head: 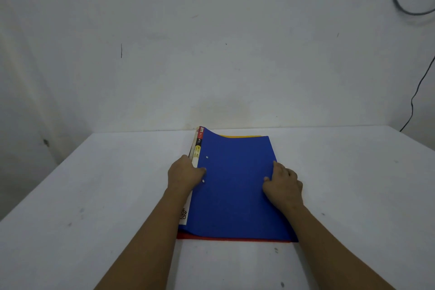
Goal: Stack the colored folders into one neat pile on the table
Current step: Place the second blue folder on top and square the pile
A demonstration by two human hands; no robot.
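Note:
A blue folder lies on top of a pile in the middle of the white table. A red folder shows as a strip along the pile's near edge, and a yellow folder peeks out at the far edge. My left hand grips the pile's left spine edge, thumb on the blue cover. My right hand holds the right edge of the blue folder, fingers curled over it. The blue cover's far left corner curls upward, showing a printed label strip.
A white wall rises right behind the table's far edge. A thin black cable hangs down the wall at the right, and a grey cable loop sits in the upper right corner.

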